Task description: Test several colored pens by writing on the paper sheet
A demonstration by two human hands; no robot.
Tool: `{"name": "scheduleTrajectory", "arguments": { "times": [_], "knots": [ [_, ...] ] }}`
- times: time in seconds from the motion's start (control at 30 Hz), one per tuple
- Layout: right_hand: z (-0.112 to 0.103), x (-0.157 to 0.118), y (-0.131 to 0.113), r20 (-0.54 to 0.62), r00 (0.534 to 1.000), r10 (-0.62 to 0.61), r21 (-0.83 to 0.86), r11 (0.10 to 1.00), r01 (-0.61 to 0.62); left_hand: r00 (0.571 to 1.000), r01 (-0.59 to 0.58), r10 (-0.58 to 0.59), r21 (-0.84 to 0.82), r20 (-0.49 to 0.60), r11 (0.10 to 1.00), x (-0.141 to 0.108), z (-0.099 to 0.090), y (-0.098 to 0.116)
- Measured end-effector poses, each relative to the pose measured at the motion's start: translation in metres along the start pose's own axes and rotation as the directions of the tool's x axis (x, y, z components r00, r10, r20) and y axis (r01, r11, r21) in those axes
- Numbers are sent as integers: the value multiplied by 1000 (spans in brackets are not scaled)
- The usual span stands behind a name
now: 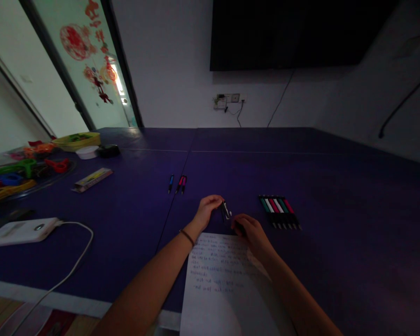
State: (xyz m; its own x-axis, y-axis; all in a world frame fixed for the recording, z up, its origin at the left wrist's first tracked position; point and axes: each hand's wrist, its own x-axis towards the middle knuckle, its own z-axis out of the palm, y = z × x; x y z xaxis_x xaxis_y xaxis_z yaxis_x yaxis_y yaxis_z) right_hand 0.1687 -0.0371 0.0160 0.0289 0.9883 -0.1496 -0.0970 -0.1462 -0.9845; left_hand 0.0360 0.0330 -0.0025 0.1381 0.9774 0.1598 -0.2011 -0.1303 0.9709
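Note:
My left hand [209,208] is closed, its fingertips at the upper end of a small black-and-white object [226,210]; the dim light hides its exact kind. My right hand [250,230] is just right of that object, its fingers curled together; anything inside them is hidden. A tiny white piece shows between the two hands. Under my right wrist lies a sheet of handwritten paper [219,280]. To the right, several pens [278,211] with green, white and pink-red barrels lie side by side. A blue pen [171,184] and two pink pens [181,184] lie farther off, left of my hands.
On the purple table [322,186], a white power bank [23,232] with a cable lies at left. Beyond it are a narrow box [93,179], a tray of coloured tools [17,175], a yellow basket [77,141] and a black round item [108,150]. A dark screen [297,35] hangs on the wall.

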Motion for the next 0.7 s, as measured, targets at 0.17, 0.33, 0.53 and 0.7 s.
{"name": "scheduleTrajectory", "arguments": {
  "times": [0.17,0.33,0.53,0.7],
  "knots": [
    [-1,6,7,-5,995,-99,-179,979,96,981,-95,83,59,175,994,-5,5,3],
    [-5,13,13,-31,967,-254,-398,890,221,976,-174,137,224,169,959,-7,8,4],
    [-17,17,18,-180,880,-440,-817,566,115,969,-98,184,430,-164,898,-5,7,3],
    [-17,17,19,-163,880,-446,-922,386,24,967,-80,173,420,-187,904,-5,5,2]
  ]
}}
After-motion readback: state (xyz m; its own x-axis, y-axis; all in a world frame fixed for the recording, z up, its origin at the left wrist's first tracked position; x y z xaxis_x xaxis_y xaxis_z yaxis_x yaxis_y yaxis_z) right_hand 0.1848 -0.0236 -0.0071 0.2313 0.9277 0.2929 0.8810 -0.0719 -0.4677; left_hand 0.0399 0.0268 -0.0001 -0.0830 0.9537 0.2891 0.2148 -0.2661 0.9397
